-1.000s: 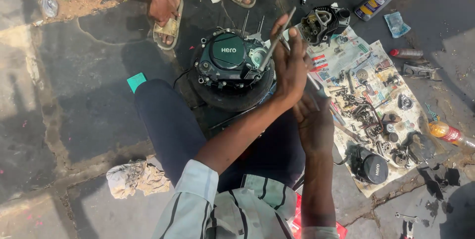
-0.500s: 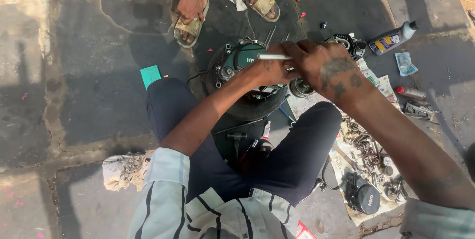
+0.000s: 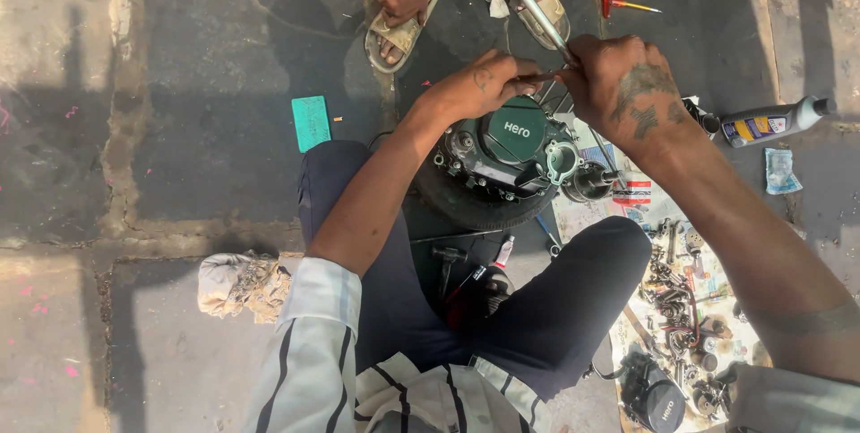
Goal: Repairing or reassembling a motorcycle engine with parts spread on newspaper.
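Observation:
A dark engine block (image 3: 511, 151) with a round black cover sits on a tyre on the ground between my knees. Both hands meet just above its far edge. My right hand (image 3: 618, 84) is closed around a long silver metal tool (image 3: 542, 21) that sticks up and away from me. My left hand (image 3: 479, 84) pinches a thin rod at the lower end of that tool, fingertips touching my right hand.
Another person's feet in sandals (image 3: 400, 17) stand just beyond the engine. A newspaper with several bolts and small parts (image 3: 681, 308) lies at my right, an oil bottle (image 3: 770, 121) farther right. A green card (image 3: 311, 121), a rag (image 3: 240, 285) and a red screwdriver (image 3: 627, 3) lie around.
The view has shifted so the engine sits more central. My two hands stay joined on the silver tool and have lifted a little beyond the engine's far edge.

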